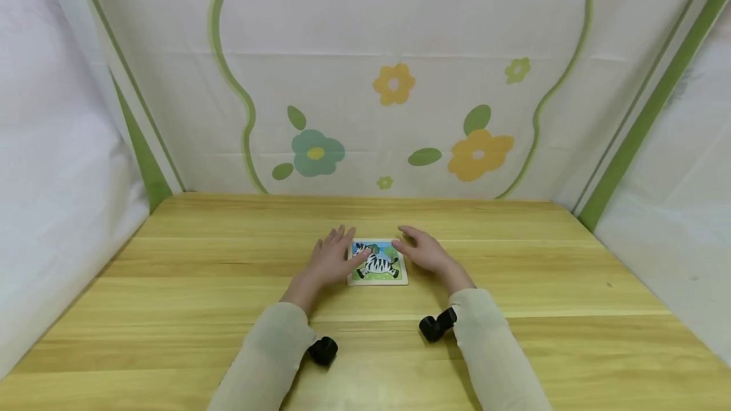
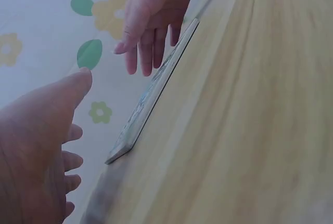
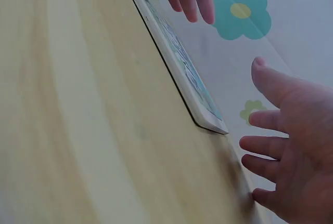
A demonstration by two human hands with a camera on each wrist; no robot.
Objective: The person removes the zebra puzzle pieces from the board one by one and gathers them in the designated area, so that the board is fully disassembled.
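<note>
A square zebra picture puzzle (image 1: 377,264) lies flat on the wooden table, its pale border facing up around the picture. My left hand (image 1: 331,260) is at its left side, fingers spread and relaxed, the thumb over the picture in the head view. On the other side is my right hand (image 1: 425,251), its fingers loosely extended near the upper right corner. Both wrist views show the puzzle board (image 2: 153,91) edge-on, with a gap between it and the left hand (image 2: 39,146). The right hand (image 3: 299,146) likewise stands apart from the board (image 3: 177,68) and holds nothing.
The wooden table (image 1: 171,309) runs back to a white cloth wall (image 1: 354,30) printed with flowers and leaves. More white cloth (image 1: 68,163) hangs at both sides. A small black camera (image 1: 323,351) sits on the left wrist, another camera (image 1: 437,325) on the right.
</note>
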